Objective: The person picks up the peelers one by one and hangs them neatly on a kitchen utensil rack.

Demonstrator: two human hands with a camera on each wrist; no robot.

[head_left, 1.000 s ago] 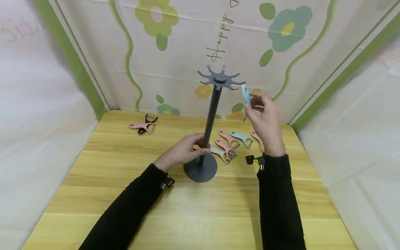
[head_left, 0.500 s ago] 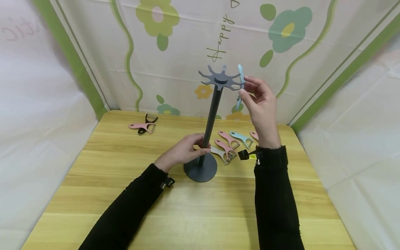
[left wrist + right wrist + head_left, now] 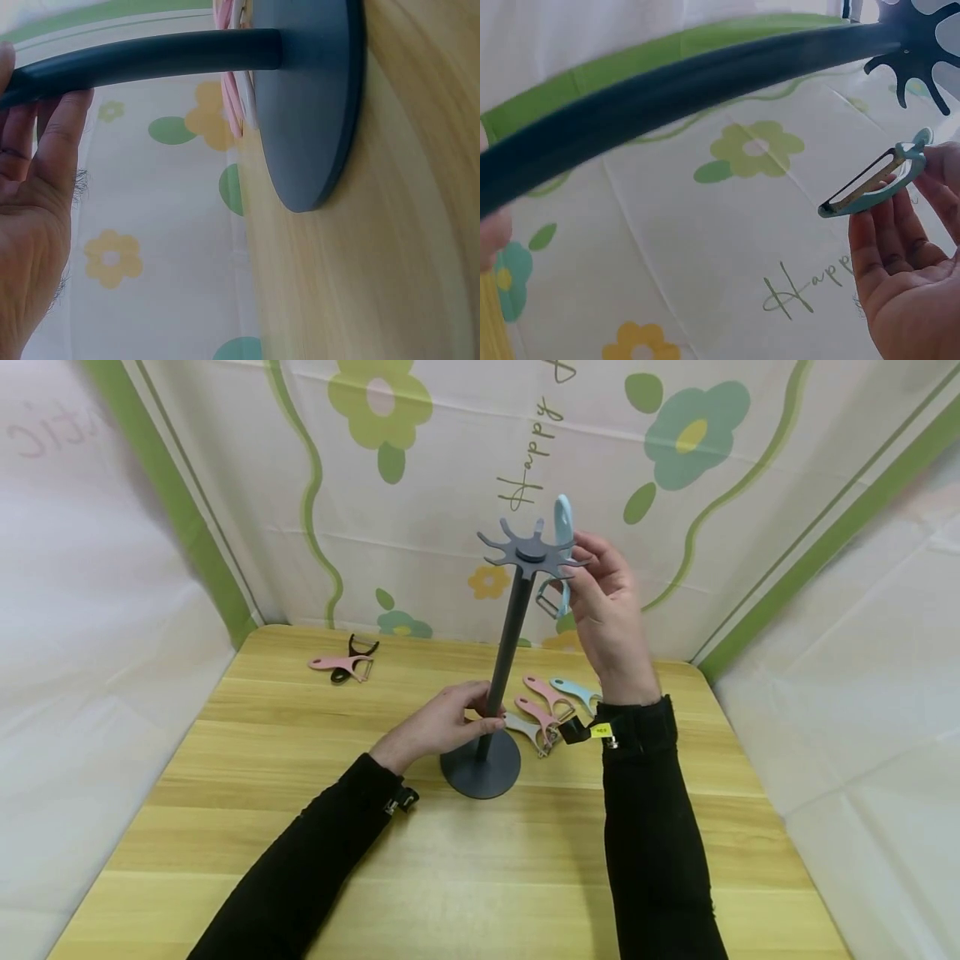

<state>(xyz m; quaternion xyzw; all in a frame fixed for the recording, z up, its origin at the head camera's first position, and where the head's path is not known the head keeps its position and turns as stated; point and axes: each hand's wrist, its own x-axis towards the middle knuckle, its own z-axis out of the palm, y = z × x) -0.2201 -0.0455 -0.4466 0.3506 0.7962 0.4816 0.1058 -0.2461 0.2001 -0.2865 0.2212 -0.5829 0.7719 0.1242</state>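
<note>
A dark grey stand (image 3: 510,635) rises from a round base (image 3: 481,768) and carries a ring of curved hooks (image 3: 530,553) on top. My left hand (image 3: 442,724) grips the pole low down, thumb in front; the left wrist view shows that hand (image 3: 37,202) around the pole (image 3: 165,60). Between thumb and fingers, my right hand (image 3: 611,614) pinches a light blue peeler (image 3: 564,518) upright at the right-hand hooks, handle end up and blade down. In the right wrist view the peeler (image 3: 881,193) is below the hooks (image 3: 919,45); whether it touches them I cannot tell.
Right of the base lie pink peelers (image 3: 534,708), a white one (image 3: 521,723) and another blue one (image 3: 576,688), partly behind my right wrist. At the back left, a pink peeler (image 3: 330,662) lies across a black one (image 3: 363,645). A flowered cloth (image 3: 435,468) hangs behind the table.
My right hand has moved left and up, bringing the blue peeler to the hooks and turning its blade side into view. The left hand and stand have stayed almost still.
</note>
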